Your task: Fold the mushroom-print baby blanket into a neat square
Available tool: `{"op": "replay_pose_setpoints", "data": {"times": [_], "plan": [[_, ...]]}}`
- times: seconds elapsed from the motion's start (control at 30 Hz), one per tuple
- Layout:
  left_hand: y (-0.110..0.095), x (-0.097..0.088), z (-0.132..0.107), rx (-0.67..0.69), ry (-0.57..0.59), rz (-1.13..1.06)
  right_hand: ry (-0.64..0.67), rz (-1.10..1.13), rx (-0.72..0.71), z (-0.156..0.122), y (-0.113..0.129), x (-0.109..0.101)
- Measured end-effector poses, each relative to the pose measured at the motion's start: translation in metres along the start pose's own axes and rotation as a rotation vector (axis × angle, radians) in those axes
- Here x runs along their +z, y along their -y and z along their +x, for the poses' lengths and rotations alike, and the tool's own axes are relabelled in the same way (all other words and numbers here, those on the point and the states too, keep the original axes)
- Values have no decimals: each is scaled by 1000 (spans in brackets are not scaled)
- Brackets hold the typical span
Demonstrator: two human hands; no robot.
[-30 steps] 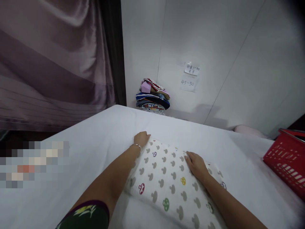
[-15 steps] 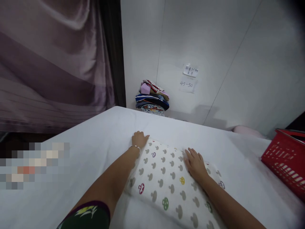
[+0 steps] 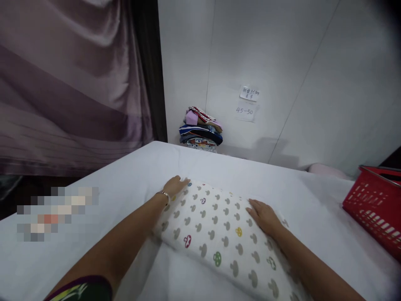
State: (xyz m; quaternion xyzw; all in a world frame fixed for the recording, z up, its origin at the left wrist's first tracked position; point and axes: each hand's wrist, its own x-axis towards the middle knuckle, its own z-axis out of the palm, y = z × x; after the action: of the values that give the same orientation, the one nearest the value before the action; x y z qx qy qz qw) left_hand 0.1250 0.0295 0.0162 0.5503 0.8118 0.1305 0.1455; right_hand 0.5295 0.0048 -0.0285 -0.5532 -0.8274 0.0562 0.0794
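A white cloth [image 3: 216, 234] printed with grey and coloured mushrooms lies folded on the white-covered table. My left hand [image 3: 176, 186] rests at its far left corner, the thumb stretched along the far edge and the other fingers partly hidden from view. On the right part of the cloth, my right hand [image 3: 265, 215] lies palm down with its fingers extended. A bracelet [image 3: 164, 195] circles my left wrist.
To the right stands a red plastic basket [image 3: 374, 209]. Folded fabrics [image 3: 201, 129] are stacked beyond the far edge of the table [image 3: 131, 179], by the wall. A mauve curtain [image 3: 72, 83] hangs at the left. Paper notes [image 3: 246, 111] are on the wall. A blurred-out patch covers the left side.
My left hand has moved left and slightly nearer, and more of the cloth's left side shows. My right hand has shifted a little to the right.
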Motion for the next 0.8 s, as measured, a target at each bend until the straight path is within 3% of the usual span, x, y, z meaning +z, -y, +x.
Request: {"op": "replay_pose_setpoints", "data": {"times": [0.13,0.23,0.33,0.47,0.6,0.7,0.8], "plan": [[17,-2,-31,-13,83,28,15,-86,60,-9,-29,-12],[15,-2,-38,37,69,31,71,-58,117,-16,-39,-23],[-4,-7,-26,105,23,27,135,25,228,-26,-41,-33],[-52,-13,11,223,-33,40,152,96,390,-52,-46,-34],[-94,2,36,304,-42,49,166,183,476,-88,-53,-28],[-101,23,30,366,-68,55,154,248,521,-108,-55,-30],[-88,35,10,433,-122,64,174,306,542,-115,-55,-37]]}}
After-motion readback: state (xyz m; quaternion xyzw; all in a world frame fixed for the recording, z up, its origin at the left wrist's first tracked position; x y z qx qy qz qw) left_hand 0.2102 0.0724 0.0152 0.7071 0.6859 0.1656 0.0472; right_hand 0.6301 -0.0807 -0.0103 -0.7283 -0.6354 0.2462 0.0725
